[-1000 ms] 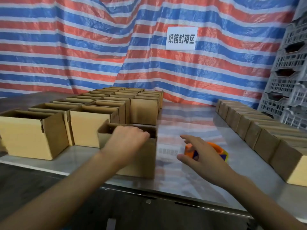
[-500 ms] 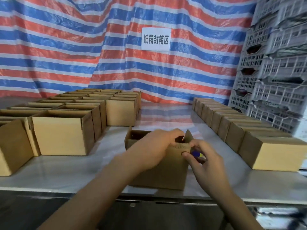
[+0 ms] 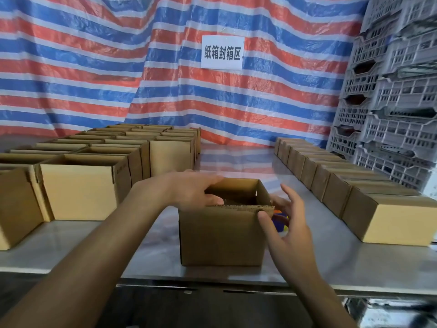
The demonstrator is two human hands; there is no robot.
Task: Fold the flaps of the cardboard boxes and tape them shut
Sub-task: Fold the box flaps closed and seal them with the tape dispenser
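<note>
Right, nearest first: the table edge runs across at 6 o'clock. The cardboard box sits on it dead ahead at 12, close in, top open w/ front and right flaps standing up, not yet folded.

The left hand lies over the box's left rim, fingers fairly straight across the opening, thumb at the inside edge. It presses rather than grips. The right hand is spread at the box's right front corner, thumb touching the front top edge, fingers loose beside the right wall, nothing clenched. Just past that hand, approx 1 o'clock, a tape dispenser shows as a bit of orange, blue and yellow, mostly hidden.

Handling, my guess: the box is light and prob empty (inside is dark, can't confirm). It'll likely skate on the shiny tabletop if shoved sideways, so steady one wall while folding. Corrugated board is stiff across panels but gives at the scored creases. Best to take each flap near its free edge, mid-span, and push down. Avoid corners, they crush.

Further out, open boxes sit packed in rows at 10 o'clock, and a line of closed boxes runs back at 2 o'clock. Behind everything hangs a striped tarp w/ a white sign at 12. Grey plastic crates are stacked at 2–3 o'clock.
</note>
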